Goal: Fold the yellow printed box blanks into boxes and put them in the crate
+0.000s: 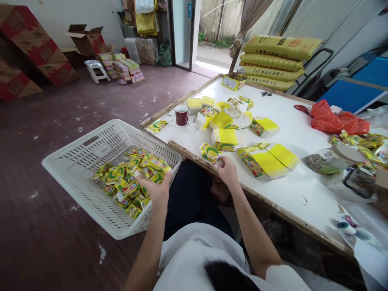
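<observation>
Head view: we are holding our left hand open over packets in the basket, our right hand pinching a folded packet at the table edge, where, we judge, a slack pinch risks dropping it.

The basket sits left of the table; packets in it; mug on the table; sacks behind.
</observation>
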The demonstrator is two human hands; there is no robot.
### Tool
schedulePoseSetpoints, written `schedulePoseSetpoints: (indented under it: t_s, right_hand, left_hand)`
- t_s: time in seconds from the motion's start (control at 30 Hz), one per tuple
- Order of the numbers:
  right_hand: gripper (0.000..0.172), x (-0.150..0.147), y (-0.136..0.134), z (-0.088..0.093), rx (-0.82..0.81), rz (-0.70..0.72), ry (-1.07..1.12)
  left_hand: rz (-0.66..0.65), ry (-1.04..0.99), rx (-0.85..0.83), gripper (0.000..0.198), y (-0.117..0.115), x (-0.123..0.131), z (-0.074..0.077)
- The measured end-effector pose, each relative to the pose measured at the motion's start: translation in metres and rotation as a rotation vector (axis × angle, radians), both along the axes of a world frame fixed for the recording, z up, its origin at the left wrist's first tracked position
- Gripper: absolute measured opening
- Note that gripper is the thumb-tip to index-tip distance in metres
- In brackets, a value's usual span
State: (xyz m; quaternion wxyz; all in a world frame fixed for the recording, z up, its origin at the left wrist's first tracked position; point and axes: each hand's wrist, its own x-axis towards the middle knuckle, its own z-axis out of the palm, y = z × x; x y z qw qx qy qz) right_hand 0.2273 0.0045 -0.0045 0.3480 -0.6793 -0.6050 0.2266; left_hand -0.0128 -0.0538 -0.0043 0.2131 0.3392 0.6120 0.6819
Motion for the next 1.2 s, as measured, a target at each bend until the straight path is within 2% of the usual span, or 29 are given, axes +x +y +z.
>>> schedulePoseSetpoints:
  t_s: [0.07,0.13,0.23,0.33,0.4,0.63,0.73,0.83,0.93,1.0,1.1,1.2]
  right_hand:
    - [0.024,0.010,0.024,-0.006,-0.026,-0.096,-0.070]
    - [0.021,0.014,0.039,-0.013,-0.060,-0.147,-0.134]
    - [0.016,0.012,0.046,-0.024,-0.108,-0.171,-0.207]
    - [0.027,0.010,0.045,-0.029,-0.130,-0.188,-0.251]
    - [0.034,0.010,0.045,-0.028,-0.138,-0.203,-0.265]
    - [0.031,0.006,0.049,-0.018,-0.152,-0.211,-0.238]
    - [0.030,0.005,0.044,-0.010,-0.129,-0.178,-0.181]
    - [0.027,0.006,0.032,0.004,-0.076,-0.131,-0.107]
    - [0.025,-0.001,0.004,0.018,-0.041,0.010,-0.010]
    - [0.026,-0.017,-0.022,0.021,-0.068,0.194,0.077]
    - [0.027,-0.052,-0.064,0.017,-0.144,0.522,0.301]
    - [0.031,-0.084,-0.093,0.010,-0.146,0.538,0.542]
  left_hand:
    - [0.028,0.043,0.011,0.104,0.002,-0.007,-0.001]
    - [-0.047,0.030,0.013,0.099,0.001,-0.004,-0.003]
    - [-0.165,-0.066,-0.009,0.087,-0.003,0.010,-0.008]
    - [-0.266,-0.162,-0.036,0.075,-0.005,0.021,-0.015]
    - [-0.308,-0.197,-0.040,0.068,-0.005,0.025,-0.018]
    - [-0.394,-0.266,-0.018,0.059,-0.005,0.028,-0.016]
    - [-0.504,-0.290,-0.074,0.052,-0.006,0.031,-0.019]
    - [-0.682,-0.333,-0.150,0.056,-0.007,0.038,-0.026]
    - [-0.788,-0.441,-0.130,0.076,-0.010,0.047,-0.029]
    - [-0.761,-0.567,-0.044,0.082,-0.013,0.052,-0.024]
    - [-0.649,-0.731,0.062,0.067,-0.018,0.052,-0.010]
    - [-0.509,-0.844,0.122,0.053,-0.018,0.046,0.003]
